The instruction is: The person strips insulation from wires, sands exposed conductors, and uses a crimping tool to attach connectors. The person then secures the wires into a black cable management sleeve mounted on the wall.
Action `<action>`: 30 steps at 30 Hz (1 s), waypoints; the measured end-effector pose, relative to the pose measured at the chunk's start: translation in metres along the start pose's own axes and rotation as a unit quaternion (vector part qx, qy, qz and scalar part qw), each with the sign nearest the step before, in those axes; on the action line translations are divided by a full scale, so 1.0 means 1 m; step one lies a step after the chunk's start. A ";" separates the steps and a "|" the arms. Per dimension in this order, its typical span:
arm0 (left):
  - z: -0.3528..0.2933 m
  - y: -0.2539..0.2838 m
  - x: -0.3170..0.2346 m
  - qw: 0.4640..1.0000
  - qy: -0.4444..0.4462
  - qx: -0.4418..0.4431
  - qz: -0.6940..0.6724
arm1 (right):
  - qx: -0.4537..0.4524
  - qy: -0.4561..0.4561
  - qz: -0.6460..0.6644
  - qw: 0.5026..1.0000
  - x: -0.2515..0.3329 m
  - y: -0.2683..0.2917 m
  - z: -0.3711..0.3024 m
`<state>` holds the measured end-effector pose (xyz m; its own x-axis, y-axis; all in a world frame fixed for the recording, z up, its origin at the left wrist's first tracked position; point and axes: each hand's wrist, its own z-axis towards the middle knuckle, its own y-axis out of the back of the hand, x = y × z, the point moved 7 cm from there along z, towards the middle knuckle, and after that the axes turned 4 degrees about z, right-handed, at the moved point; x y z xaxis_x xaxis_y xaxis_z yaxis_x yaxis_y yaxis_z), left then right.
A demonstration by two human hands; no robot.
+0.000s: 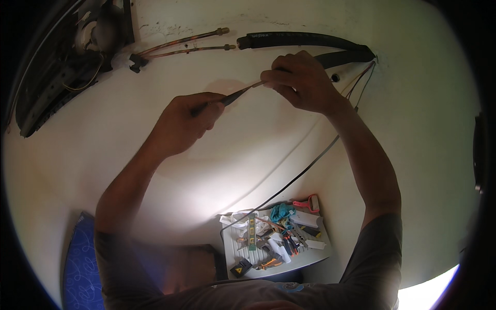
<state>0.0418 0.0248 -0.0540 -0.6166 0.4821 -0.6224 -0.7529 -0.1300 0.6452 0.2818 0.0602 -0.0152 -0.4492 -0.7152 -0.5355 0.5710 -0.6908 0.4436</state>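
My left hand (181, 121) grips the dark handle of a slim hand tool (235, 94), whose tip points right toward my other hand. My right hand (299, 80) is closed around a thin wire end, pinching it where the tool's tip meets it. Both hands are raised against a white wall (248, 150). Several thin coloured wires (359, 77) and a black cable (305, 173) run from behind my right hand; the black cable drops down toward the floor.
Two copper pipes (191, 42) with brass fittings and a black insulated hose (305, 40) run along the wall above. A dark opened unit (57, 67) hangs at the upper left. Below, a white tray (310, 256) holds several pliers, tape rolls and small tools. A blue patterned surface (80, 268) lies lower left.
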 end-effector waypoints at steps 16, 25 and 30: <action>0.004 0.002 -0.015 0.983 0.098 0.136 -0.075 | 0.037 -0.110 0.028 0.993 0.019 -0.005 0.006; -0.009 0.000 -0.057 0.939 -0.254 -0.025 0.231 | -0.042 -0.086 0.034 0.995 0.019 0.005 0.012; -0.002 -0.002 -0.028 0.980 0.095 0.154 -0.077 | -0.047 -0.059 0.013 0.997 0.020 0.004 0.012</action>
<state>0.0600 0.0098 -0.0386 -0.5548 0.3013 -0.7755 -0.7532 0.2139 0.6220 0.2669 0.0416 -0.0158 -0.5089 -0.7436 -0.4337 0.6421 -0.6635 0.3841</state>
